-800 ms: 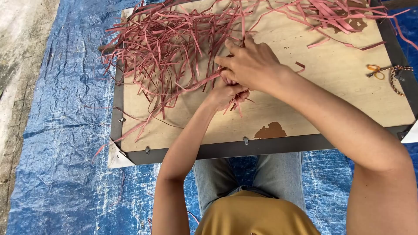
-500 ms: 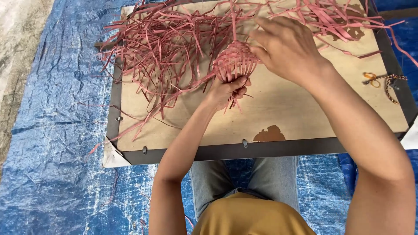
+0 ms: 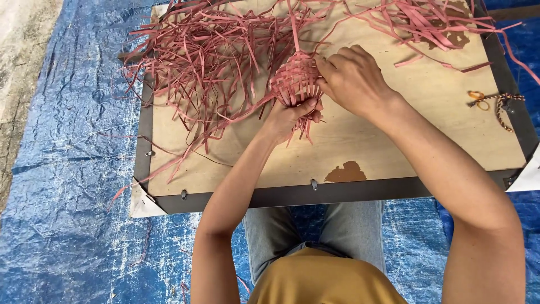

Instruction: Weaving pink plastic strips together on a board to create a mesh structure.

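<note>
looked like a makeshift craft workspace on the ground, not a proper shop. a worn plywood board (image 3: 394, 146) in a dark frame sat over a crinkled blue tarp (image 3: 62, 169), bare concrete (image 3: 22, 62) at the edge. loose pink strips (image 3: 208, 62) were heaped across the board, braided cord (image 3: 498, 101) off to one side.

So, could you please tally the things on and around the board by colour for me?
Pink: 2, the woven ball held by left hand and right hand, and the strip pile.
Tan: 1, the wooden board.
Blue: 1, the tarp.
Orange and brown: 1, the cord.
Total: 5
</note>
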